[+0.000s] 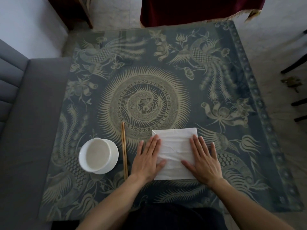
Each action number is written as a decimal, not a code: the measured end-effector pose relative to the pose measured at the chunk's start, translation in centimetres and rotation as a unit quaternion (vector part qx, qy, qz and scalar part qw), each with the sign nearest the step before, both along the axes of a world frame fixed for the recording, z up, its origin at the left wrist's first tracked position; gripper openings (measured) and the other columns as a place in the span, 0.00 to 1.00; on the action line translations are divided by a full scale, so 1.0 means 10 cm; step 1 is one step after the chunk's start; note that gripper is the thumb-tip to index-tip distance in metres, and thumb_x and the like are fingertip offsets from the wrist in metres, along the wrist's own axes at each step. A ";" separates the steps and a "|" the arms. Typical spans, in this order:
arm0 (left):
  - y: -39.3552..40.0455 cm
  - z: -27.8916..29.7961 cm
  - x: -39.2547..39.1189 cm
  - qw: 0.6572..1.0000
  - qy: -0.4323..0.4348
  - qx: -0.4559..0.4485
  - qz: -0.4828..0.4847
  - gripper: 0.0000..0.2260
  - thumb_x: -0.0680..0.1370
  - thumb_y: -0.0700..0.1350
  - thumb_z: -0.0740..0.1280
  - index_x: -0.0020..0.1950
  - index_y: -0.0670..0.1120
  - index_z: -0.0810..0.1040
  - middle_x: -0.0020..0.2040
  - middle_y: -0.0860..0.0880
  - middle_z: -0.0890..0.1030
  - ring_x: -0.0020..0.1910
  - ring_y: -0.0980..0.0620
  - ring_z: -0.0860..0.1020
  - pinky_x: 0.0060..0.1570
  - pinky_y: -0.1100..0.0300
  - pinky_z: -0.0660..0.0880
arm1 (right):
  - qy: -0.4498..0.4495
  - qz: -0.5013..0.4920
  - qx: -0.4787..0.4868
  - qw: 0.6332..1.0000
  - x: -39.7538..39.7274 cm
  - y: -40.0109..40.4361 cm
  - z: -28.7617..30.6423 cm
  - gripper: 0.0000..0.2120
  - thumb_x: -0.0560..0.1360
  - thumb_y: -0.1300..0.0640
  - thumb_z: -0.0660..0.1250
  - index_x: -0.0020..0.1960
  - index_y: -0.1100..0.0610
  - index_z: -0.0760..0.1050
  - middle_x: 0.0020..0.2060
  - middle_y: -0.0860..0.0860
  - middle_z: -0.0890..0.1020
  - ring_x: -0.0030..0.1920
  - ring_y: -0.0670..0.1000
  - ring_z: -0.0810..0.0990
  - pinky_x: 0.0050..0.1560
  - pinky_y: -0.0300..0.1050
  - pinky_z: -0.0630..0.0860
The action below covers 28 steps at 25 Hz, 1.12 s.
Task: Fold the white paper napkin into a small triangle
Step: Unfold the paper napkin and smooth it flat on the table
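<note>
The white paper napkin (175, 151) lies flat on the patterned table (166, 63), between the two hands and partly under both. It shows as a creased square, with a faint diagonal fold line running across its middle; whether a layer is already turned over along that line is hard to tell from this angle.

The left hand (147, 159) rests palm down on the napkin's left edge, fingers together and stretched away from the body, thumb splayed onto the paper. The right hand (202, 161) mirrors it on the right edge, flat and open, fingers lightly spread, thumb reaching inward across the sheet. Neither hand pinches anything; both press the paper down.

Just beyond the left hand's outer side lie a pair of wooden chopsticks (124, 151), side by side and pointing away from the body. Further out on that same side stands a white bowl (98, 155) on a white saucer (114, 153).
</note>
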State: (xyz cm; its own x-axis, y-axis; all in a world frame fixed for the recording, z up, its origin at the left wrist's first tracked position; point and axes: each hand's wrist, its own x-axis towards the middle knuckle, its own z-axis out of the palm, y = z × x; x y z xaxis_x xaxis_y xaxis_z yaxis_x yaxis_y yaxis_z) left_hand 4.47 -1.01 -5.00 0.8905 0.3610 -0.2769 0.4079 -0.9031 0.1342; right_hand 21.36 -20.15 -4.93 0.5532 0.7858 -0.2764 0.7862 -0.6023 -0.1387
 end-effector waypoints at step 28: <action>0.59 -0.03 1.12 0.938 0.000 0.010 -0.346 0.28 0.83 0.59 0.40 0.79 0.50 0.36 0.80 0.51 0.37 0.78 0.52 0.36 0.76 0.48 0.40 | 0.053 0.377 0.054 0.923 -0.26 0.04 -0.07 0.33 0.81 0.38 0.52 0.80 0.50 0.47 0.80 0.50 0.50 0.78 0.57 0.46 0.74 0.63 0.43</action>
